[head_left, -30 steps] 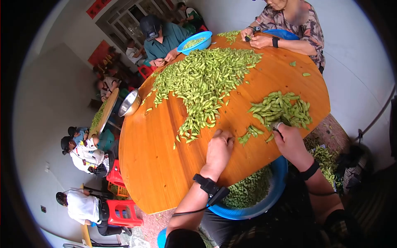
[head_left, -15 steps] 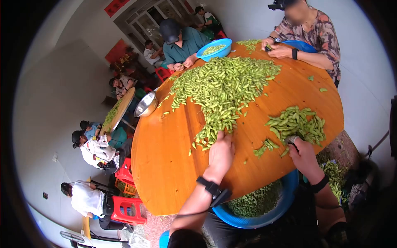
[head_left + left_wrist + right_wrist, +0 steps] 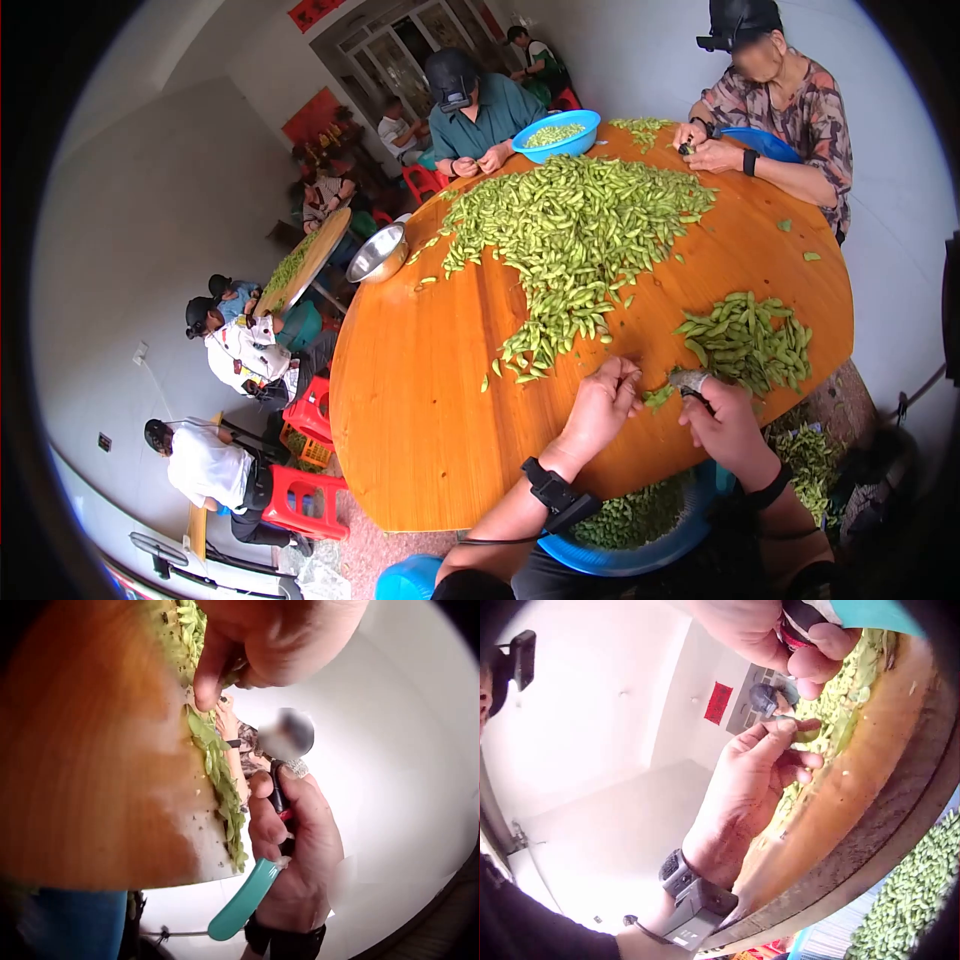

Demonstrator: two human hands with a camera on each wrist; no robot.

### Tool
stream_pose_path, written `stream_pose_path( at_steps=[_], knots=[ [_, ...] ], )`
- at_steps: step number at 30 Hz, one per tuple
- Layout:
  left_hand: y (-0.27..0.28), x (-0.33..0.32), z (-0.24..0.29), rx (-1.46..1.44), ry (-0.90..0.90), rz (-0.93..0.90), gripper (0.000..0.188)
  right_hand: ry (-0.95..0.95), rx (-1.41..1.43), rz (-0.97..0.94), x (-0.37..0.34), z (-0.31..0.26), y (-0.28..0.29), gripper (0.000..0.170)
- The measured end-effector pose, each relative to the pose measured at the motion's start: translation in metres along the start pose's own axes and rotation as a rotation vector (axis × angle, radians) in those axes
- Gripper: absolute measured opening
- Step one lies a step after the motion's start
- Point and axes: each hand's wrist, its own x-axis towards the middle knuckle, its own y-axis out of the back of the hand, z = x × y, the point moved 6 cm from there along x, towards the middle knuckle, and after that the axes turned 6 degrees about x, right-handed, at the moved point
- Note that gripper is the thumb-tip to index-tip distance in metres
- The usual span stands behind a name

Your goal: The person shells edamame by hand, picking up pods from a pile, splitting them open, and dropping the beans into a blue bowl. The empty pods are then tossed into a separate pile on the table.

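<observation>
Nearest the body, the blue basin (image 3: 650,563) sits below the table edge and contains a deep layer of loose green beans (image 3: 911,896). This is the finished portion; judged by its quantity, shelling is well under way.

Right hand (image 3: 722,425): fingers curled around a teal-handled tool (image 3: 251,900), the grip closed with no visible slack. The tool's working end cannot be made out clearly.

Left hand (image 3: 598,405): thumb and forefinger pinched together on a single green pod (image 3: 808,735), just above the table (image 3: 420,430). The gap between the fingertips is only the thickness of the pod. The two hands are near each other but apart.

Just beyond the right hand lies a small pile of pods (image 3: 750,340), apparently the next stock to process. Farther out, a large heap of pods (image 3: 585,240) covers the middle of the table. Both appear unprocessed, so much work is left.

At the far side, a blue bowl (image 3: 562,150) holds pale green contents; whether these are shelled cannot be determined.
</observation>
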Motion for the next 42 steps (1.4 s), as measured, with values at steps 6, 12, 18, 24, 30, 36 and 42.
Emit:
stream_pose_path(
  at_steps=[6, 12, 18, 24, 30, 36, 42],
  knots=[
    [-0.008, 0.008, -0.033, -0.669, 0.06, -0.115, 0.013, -0.029, 0.02, -0.046, 0.006, 0.002, -0.022, 0.02],
    [-0.007, 0.003, -0.04, -0.631, 0.194, -0.132, 0.026, -0.116, 0.121, -0.036, 0.012, 0.019, -0.034, 0.02],
    [-0.017, -0.001, -0.041, -0.793, 0.194, -0.16, 0.031, -0.257, 0.189, -0.03, 0.015, 0.03, -0.034, 0.017],
    [-0.018, -0.001, -0.044, -0.729, 0.254, -0.128, 0.024, -0.238, 0.143, -0.045, 0.016, 0.024, -0.04, 0.015],
    [-0.009, -0.008, -0.024, -0.235, 0.046, 0.023, 0.023, -0.235, 0.133, -0.045, 0.018, 0.031, -0.043, 0.01],
    [-0.008, -0.011, -0.012, 0.083, -0.296, 0.072, 0.031, -0.294, 0.244, -0.018, 0.018, 0.037, -0.041, 0.011],
    [-0.012, -0.01, -0.018, -0.028, -0.129, -0.044, 0.03, -0.317, 0.284, -0.032, 0.014, 0.039, -0.039, 0.013]
  ],
)
